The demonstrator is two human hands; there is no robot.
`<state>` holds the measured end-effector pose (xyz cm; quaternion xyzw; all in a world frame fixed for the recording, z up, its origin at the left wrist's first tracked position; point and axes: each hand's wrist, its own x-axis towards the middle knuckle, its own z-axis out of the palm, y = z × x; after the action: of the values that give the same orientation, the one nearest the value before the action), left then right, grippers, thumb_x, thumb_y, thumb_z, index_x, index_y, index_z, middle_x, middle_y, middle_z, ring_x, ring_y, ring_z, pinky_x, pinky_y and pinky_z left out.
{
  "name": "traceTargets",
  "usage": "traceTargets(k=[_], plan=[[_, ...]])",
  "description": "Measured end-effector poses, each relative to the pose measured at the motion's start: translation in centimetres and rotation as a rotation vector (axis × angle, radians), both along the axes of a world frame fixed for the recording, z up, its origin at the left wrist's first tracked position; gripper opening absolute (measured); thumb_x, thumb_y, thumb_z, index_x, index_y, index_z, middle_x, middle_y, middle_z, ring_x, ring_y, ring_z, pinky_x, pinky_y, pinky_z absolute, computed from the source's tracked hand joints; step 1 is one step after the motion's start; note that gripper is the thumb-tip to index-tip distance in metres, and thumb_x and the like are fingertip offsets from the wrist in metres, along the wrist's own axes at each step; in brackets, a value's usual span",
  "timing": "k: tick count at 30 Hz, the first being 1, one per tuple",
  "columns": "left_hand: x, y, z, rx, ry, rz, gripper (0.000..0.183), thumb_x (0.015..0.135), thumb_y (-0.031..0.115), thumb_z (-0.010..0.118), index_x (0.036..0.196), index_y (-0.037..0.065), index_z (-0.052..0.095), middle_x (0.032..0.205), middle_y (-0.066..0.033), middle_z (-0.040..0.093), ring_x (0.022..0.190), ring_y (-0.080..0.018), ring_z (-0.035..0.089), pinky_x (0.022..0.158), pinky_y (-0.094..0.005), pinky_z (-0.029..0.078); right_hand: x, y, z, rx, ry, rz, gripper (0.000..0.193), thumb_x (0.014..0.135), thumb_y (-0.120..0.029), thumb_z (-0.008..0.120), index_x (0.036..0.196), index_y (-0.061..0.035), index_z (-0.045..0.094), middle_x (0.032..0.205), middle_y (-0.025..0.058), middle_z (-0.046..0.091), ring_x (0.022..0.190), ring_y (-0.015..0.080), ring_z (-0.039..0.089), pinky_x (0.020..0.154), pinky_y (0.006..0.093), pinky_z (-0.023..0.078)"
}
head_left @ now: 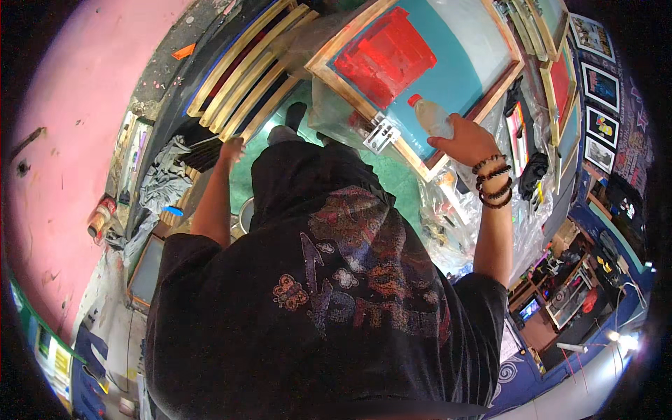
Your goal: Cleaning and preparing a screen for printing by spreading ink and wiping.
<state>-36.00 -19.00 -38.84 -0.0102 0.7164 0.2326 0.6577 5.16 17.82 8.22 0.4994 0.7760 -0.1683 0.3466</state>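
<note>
My right hand (467,142), with dark beaded bracelets at its wrist, is wrapped round a clear plastic bottle (432,116) with a red cap. The bottle is tilted over a wood-framed printing screen (458,91) with teal mesh and a red block area. A metal hinge clamp (381,133) sits at the near corner of that screen. On the other side, my left hand (233,149) is closed at the near end of a wooden frame (262,112), the closest in a row of several. Its fingertips are partly hidden.
Crumpled clear plastic sheeting (455,217) lies beneath the right arm. More framed screens (560,84) lean at the far right. A grey cloth (164,171) hangs at the left by a pink wall (70,140). Green floor (395,175) shows between.
</note>
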Motion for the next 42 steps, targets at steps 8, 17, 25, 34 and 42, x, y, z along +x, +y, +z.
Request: traceTargets(k=[8,17,25,34,42], plan=[[-4.2,7.6,2.8,0.124,0.109,0.053,0.05,0.097,0.042,0.056,0.135,0.01,0.057,0.113,-0.0086,0.068,0.094,-0.022,0.065,0.082,-0.0413,0.051,-1.9,1.0,1.5,0.062,-0.061,-0.04,0.069,0.08,-0.056,0.07,0.118,0.0009,0.059,0.104,0.0265,0.07,0.1,0.0437,0.068,0.088,0.0522,0.053],[-2.5,5.5,2.0,0.037,0.149,-0.008,0.045,0.096,0.041,0.056,0.129,0.011,0.06,0.097,-0.0061,0.066,0.08,-0.0184,0.062,0.069,-0.0383,0.048,-2.5,0.2,2.2,0.086,-0.12,-0.027,0.061,0.081,-0.049,0.071,0.116,-0.0015,0.057,0.101,0.0249,0.071,0.097,0.0421,0.069,0.086,0.0526,0.054],[-0.5,3.2,0.9,-0.072,0.063,-0.163,0.05,0.099,0.044,0.05,0.137,0.012,0.057,0.112,-0.01,0.069,0.094,-0.0264,0.067,0.082,-0.0451,0.052,-2.5,-1.5,2.2,0.024,-0.056,0.08,0.056,0.082,-0.045,0.072,0.114,-0.002,0.056,0.099,0.023,0.072,0.096,0.0406,0.07,0.083,0.051,0.055],[-0.9,6.7,2.3,-0.011,0.062,-0.145,0.048,0.097,0.044,0.053,0.132,0.011,0.059,0.109,-0.0091,0.068,0.088,-0.0226,0.065,0.076,-0.0413,0.05,0.0,-1.8,1.8,0.15,-0.123,0.0,0.055,0.08,-0.042,0.073,0.117,-0.004,0.057,0.099,0.0207,0.073,0.095,0.0384,0.071,0.084,0.0501,0.056],[0.0,7.8,6.1,-0.009,0.211,-0.103,0.049,0.098,0.045,0.055,0.131,0.01,0.059,0.111,-0.0072,0.069,0.087,-0.0221,0.065,0.079,-0.0415,0.052,4.1,1.1,0.6,0.248,-0.08,0.003,0.053,0.081,-0.044,0.07,0.114,-0.0042,0.06,0.1,0.0197,0.073,0.094,0.0384,0.071,0.083,0.0492,0.057]])
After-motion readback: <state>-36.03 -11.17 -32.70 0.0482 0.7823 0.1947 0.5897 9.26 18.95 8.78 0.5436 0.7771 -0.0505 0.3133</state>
